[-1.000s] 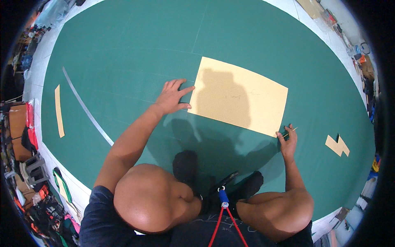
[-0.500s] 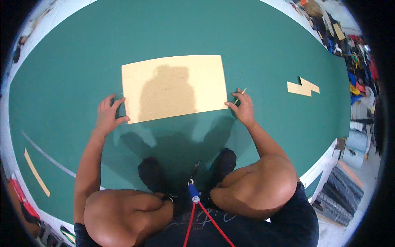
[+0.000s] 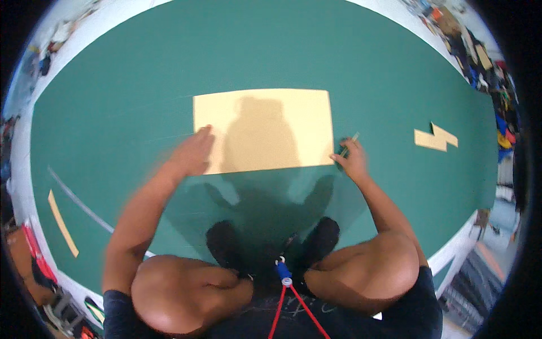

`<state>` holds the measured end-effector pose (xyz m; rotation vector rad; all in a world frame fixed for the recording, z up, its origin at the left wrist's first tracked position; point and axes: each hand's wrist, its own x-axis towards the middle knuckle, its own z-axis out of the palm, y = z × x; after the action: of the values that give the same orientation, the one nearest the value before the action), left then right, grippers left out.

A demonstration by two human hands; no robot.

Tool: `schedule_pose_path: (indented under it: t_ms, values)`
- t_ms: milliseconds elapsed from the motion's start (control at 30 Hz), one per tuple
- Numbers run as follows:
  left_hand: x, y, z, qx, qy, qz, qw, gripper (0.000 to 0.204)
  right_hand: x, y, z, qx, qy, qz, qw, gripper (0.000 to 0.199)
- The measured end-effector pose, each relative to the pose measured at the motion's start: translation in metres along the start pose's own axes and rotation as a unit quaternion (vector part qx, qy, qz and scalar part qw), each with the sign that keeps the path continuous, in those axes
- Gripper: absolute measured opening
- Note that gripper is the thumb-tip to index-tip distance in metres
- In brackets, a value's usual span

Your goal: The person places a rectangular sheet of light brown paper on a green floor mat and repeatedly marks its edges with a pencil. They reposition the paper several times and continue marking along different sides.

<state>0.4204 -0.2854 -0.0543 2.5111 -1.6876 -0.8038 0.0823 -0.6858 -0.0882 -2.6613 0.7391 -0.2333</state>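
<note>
A tan rectangular sheet of card (image 3: pixel 310 124) lies flat on the green surface in front of me, partly under my shadow. My left hand (image 3: pixel 193 152) rests across its left end, fingers stretched flat and a little blurred. At the near right corner, my right hand (image 3: pixel 353 161) touches the sheet with its thumb. A thin pale pencil (image 3: pixel 350 143) slants up between that hand's fingers.
Zigzag tan card pieces (image 3: pixel 431 140) lie to the right. Toward the left are a narrow tan strip (image 3: pixel 63 224) and a long pale band (image 3: pixel 82 202). Rolls of dark material (image 3: pixel 471 288) stand beyond the right edge. A red lanyard (image 3: pixel 276 311) hangs over my lap.
My left hand has moved from the sheet's left edge onto its face. My right hand stays at the near right corner with the pencil. The whole view has shifted slightly.
</note>
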Motion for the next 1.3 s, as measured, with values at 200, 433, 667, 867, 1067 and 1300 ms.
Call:
schedule_pose_path:
  t_ms: [200, 433, 667, 867, 1067, 1300]
  values:
    - [0.034, 0.037, -0.006, -0.105, 0.049, -0.126, 0.985, 0.095, 0.009, -0.018, -0.027, -0.020, -0.106, 0.046, 0.993, 0.049]
    - [0.056, 0.046, -0.024, -0.063, 0.025, -0.160, 0.985, 0.106, 0.097, -0.067, -0.096, -0.035, -0.218, 0.009, 0.975, 0.033]
    - [0.065, 0.036, -0.016, -0.053, 0.036, -0.162, 0.985, 0.109, 0.192, -0.199, 0.011, 0.153, -0.184, -0.007, 0.971, 0.048]
    - [0.069, 0.039, -0.028, -0.053, -0.029, -0.170, 0.984, 0.119, 0.194, -0.305, 0.125, 0.398, -0.193, 0.034, 0.896, 0.044]
    - [0.072, 0.036, -0.020, -0.027, -0.055, -0.161, 0.985, 0.125, 0.205, -0.337, 0.145, 0.377, -0.202, 0.027, 0.903, 0.038]
    - [0.069, 0.038, -0.019, -0.018, -0.028, -0.149, 0.988, 0.124, 0.208, -0.335, 0.144, 0.318, -0.190, -0.017, 0.929, 0.032]
